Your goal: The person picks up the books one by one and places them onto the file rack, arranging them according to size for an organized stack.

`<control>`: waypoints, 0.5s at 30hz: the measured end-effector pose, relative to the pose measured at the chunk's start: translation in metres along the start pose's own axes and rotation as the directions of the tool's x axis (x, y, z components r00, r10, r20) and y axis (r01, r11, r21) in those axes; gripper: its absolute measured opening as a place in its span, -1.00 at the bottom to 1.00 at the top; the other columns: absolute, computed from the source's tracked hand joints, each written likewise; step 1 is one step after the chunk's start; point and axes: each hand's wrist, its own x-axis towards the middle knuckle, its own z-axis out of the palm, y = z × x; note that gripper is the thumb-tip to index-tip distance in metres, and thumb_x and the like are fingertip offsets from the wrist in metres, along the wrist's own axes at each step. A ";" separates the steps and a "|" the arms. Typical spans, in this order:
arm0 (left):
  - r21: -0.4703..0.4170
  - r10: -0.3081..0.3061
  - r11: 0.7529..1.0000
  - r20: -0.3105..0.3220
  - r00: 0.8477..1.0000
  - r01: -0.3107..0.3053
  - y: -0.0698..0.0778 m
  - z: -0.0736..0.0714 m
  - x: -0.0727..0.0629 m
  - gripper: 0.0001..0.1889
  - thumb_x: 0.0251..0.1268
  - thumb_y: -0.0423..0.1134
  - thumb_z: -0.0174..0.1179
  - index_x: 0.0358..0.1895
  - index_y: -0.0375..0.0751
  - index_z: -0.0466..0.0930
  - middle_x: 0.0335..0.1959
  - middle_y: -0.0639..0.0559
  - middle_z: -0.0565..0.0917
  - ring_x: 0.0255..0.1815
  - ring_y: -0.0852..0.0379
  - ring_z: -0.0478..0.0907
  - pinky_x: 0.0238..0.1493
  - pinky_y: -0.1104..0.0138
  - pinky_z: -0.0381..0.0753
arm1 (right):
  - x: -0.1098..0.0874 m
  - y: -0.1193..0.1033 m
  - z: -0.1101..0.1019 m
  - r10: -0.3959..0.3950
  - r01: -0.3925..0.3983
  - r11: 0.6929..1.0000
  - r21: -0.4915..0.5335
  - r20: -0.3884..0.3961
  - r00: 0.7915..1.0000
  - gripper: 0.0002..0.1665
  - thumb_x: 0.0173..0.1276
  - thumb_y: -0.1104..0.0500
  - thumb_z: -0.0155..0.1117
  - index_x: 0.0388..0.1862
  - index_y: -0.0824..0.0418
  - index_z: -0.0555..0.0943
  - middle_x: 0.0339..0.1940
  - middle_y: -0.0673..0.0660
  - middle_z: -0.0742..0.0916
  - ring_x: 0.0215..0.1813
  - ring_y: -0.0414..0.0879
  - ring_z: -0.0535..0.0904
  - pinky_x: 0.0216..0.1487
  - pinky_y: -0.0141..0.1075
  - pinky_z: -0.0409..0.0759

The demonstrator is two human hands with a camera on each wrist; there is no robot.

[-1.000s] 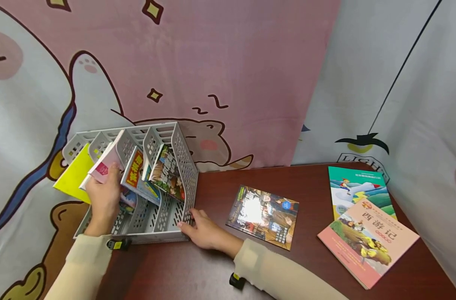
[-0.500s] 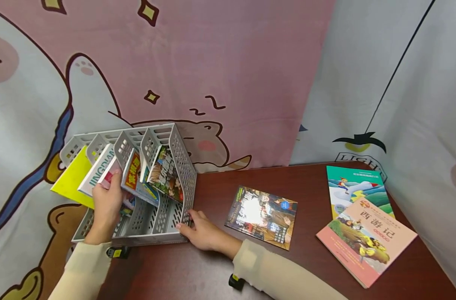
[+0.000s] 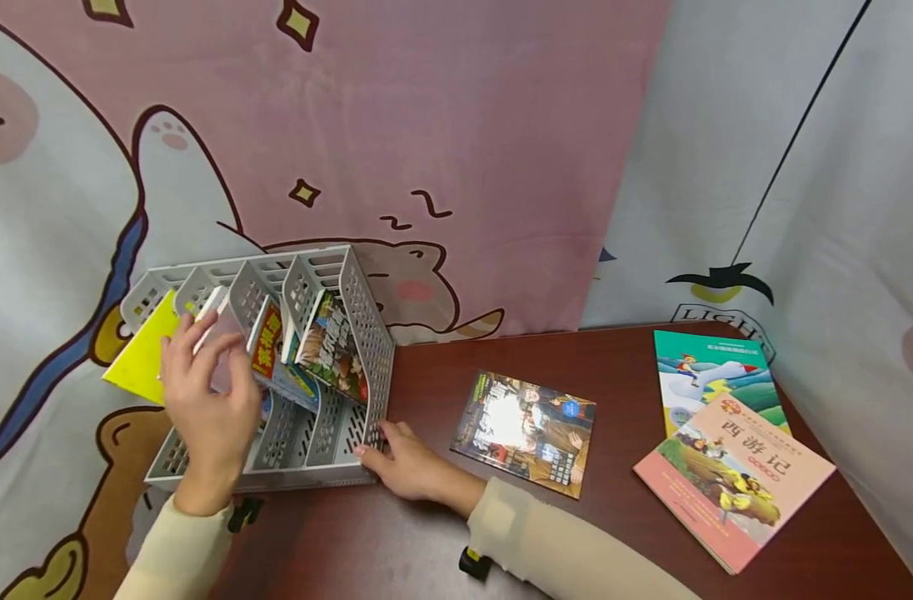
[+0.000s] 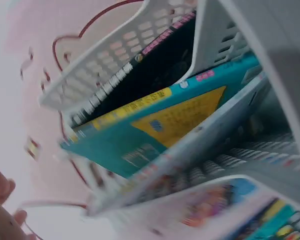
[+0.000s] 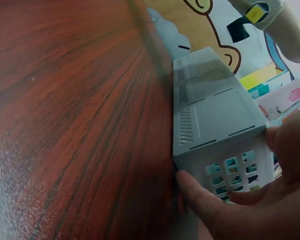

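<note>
A grey plastic book rack (image 3: 317, 477) with perforated dividers stands at the left of the table, with books leaning in its slots. My left hand (image 3: 212, 404) hovers over the left slots with loosely bent fingers and nothing in them. Behind it, a pale pink book is partly hidden, beside a yellow book (image 3: 143, 354). Further right lean a blue-edged book (image 3: 271, 342) and a dark green comic-style book (image 3: 332, 346). My right hand (image 3: 407, 462) holds the rack's front right corner, thumb on the front edge, fingers against the perforated side (image 5: 235, 172). Fingers of my left hand show at the left wrist view's edge.
A dark-covered book (image 3: 527, 433) lies flat on the brown table (image 3: 366, 542), right of the rack. At the far right, a pink book (image 3: 737, 483) overlaps a green one (image 3: 719, 375). A printed pink and white curtain (image 3: 501, 167) hangs behind the table.
My left hand has let go of the pink book, which now leans back in its slot, and lifted with its fingers loosened. My right hand stays at the rack's corner.
</note>
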 end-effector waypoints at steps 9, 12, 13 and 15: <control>-0.194 0.302 0.944 0.169 0.938 -0.269 0.033 0.021 -0.039 -0.81 0.41 -0.45 0.27 -0.10 -0.34 0.88 -0.05 -0.25 0.86 -0.03 -0.24 0.74 0.32 0.53 0.54 | -0.022 0.006 -0.031 -0.059 0.059 0.998 0.034 0.004 0.998 -0.33 0.74 -0.08 0.17 0.61 0.30 0.48 0.41 0.28 0.69 0.27 0.10 0.75 0.36 -0.08 0.72; -0.247 0.314 0.936 0.262 0.913 -0.252 0.042 0.028 -0.050 -0.79 0.42 -0.46 0.27 -0.05 -0.25 0.88 -0.08 -0.14 0.88 -0.10 -0.11 0.77 0.22 0.56 0.59 | -0.029 0.012 -0.054 -0.084 0.086 0.995 0.041 -0.036 0.996 -0.40 0.74 -0.01 0.17 0.57 0.29 0.53 0.36 0.27 0.74 0.21 0.04 0.77 0.31 -0.12 0.73; -0.255 0.303 0.939 0.304 0.903 -0.230 0.045 0.030 -0.054 -0.78 0.44 -0.45 0.28 -0.02 -0.22 0.88 -0.08 -0.10 0.88 -0.11 -0.06 0.79 0.17 0.54 0.62 | -0.031 0.014 -0.063 -0.092 0.095 0.994 0.048 -0.052 0.994 -0.42 0.75 0.01 0.17 0.56 0.29 0.54 0.36 0.28 0.75 0.19 0.02 0.78 0.29 -0.13 0.73; -0.240 0.258 0.956 0.413 0.873 -0.169 0.053 0.036 -0.061 -0.77 0.50 -0.41 0.30 0.07 -0.13 0.86 -0.07 -0.01 0.87 -0.13 0.06 0.79 0.06 0.47 0.68 | -0.037 0.018 -0.084 -0.086 0.091 0.994 0.066 -0.080 0.993 -0.45 0.76 0.04 0.15 0.56 0.28 0.54 0.35 0.27 0.76 0.13 -0.01 0.79 0.21 -0.17 0.74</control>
